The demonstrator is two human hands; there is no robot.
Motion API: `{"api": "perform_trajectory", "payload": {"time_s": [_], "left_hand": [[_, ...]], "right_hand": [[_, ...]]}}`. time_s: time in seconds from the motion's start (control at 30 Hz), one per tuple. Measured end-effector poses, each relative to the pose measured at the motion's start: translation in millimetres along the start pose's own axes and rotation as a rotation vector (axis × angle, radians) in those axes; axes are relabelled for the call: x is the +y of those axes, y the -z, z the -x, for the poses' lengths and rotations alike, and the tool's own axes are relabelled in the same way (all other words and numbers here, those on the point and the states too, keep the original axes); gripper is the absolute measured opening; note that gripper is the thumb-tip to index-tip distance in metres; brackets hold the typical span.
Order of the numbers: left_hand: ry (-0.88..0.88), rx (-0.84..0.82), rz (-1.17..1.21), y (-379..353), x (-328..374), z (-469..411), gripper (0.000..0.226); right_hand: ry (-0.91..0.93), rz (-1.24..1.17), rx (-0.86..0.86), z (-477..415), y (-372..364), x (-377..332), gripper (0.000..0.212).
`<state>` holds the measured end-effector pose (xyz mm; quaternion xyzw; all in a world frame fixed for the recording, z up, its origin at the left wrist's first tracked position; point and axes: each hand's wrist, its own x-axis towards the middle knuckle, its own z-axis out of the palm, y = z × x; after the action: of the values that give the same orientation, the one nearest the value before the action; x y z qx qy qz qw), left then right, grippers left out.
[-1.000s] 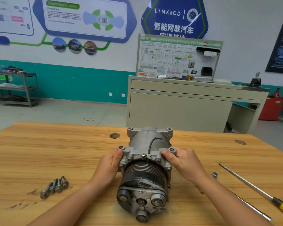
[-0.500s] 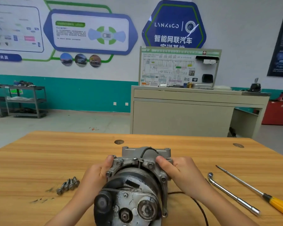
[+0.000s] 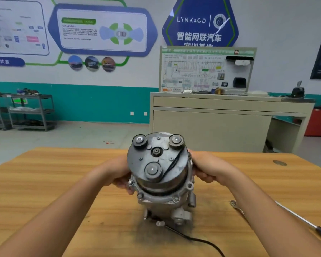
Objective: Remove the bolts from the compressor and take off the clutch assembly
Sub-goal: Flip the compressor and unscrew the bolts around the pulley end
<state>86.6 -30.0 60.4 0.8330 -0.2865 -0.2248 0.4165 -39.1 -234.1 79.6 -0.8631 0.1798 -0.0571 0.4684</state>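
**Asker:** Where was the compressor?

**Describer:** The compressor [image 3: 165, 199], a grey metal unit, stood on end near the middle of a wooden table [image 3: 44, 182], close to the person. Its clutch assembly [image 3: 156, 160], a dark round disc with three raised bosses and a centre nut, was on the top end. The disc faced up and toward the camera.

**Asker:** What were the hands doing?

**Describer:** The left hand [image 3: 117, 175] gripped the compressor's left side, with its fingers curled in under the flange just below the clutch. The right hand [image 3: 209, 171] gripped the right side, with its fingers curled against the edge of the clutch. The fingertips of both hands were hidden behind the metal. Both forearms reached in from the bottom edge.

**Asker:** Were any bolts visible?

**Describer:** Yes, bolts [image 3: 140, 195] sat in the flange along its near side, and three heads showed.

**Asker:** What else was on the table?

**Describer:** A thin black wire [image 3: 193, 238] ran from the compressor's base across the wood toward the bottom edge. A dark smudge [image 3: 156, 236] marked the wood around the base. To the right lay a metal wrench [image 3: 236, 206], partly hidden by the right forearm. Beside it was a screwdriver [image 3: 304, 221] with a yellow handle. Beyond the table, a beige cabinet [image 3: 211, 127] stood before a white and teal wall.
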Motion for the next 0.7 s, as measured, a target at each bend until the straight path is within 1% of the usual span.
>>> {"api": "perform_trajectory", "payload": {"time_s": [0.07,0.13,0.23,0.3,0.37,0.4,0.43,0.5,0.53,0.6,0.7], "left_hand": [[0.067,-0.018,-0.04,2.0,9.4,-15.9,0.037],[0.111,-0.038,-0.093,-2.8,12.9,-32.9,0.033],[0.169,-0.049,-0.056,-5.6,18.5,-58.0,0.036],[0.14,-0.056,-0.067,-4.8,22.4,-68.8,0.035],[0.061,-0.066,-0.061,-8.9,15.2,-73.0,0.022],[0.025,-0.073,0.007,-13.3,9.3,-72.5,0.017],[-0.002,-0.082,0.139,-18.5,2.9,-70.8,0.017],[0.01,-0.084,0.446,-26.7,-7.4,-66.6,0.028],[0.012,-0.091,0.532,-29.7,-10.2,-66.1,0.034],[-0.019,-0.086,0.566,-32.0,-12.7,-64.0,0.036],[-0.051,-0.082,0.572,-31.5,-17.2,-59.9,0.03]], "right_hand": [[-0.065,-0.005,-0.026,-15.8,2.2,3.2,0.059],[-0.125,-0.022,-0.006,-27.7,0.9,12.9,0.06],[-0.206,-0.106,0.01,-37.5,2.4,37.2,0.064],[-0.203,-0.164,0.02,-38.7,4.3,49.7,0.065],[-0.183,-0.208,0.036,-37.0,3.1,54.7,0.065],[-0.174,-0.226,0.04,-36.0,1.1,54.9,0.064],[-0.167,-0.243,0.038,-35.3,-1.1,54.6,0.064],[-0.17,-0.288,0.034,-34.7,-5.5,53.4,0.063],[-0.176,-0.311,0.043,-34.3,-6.8,53.1,0.062],[-0.18,-0.348,0.062,-34.8,-8.6,52.5,0.061],[-0.179,-0.374,0.048,-35.2,-11.4,49.4,0.062]]}}
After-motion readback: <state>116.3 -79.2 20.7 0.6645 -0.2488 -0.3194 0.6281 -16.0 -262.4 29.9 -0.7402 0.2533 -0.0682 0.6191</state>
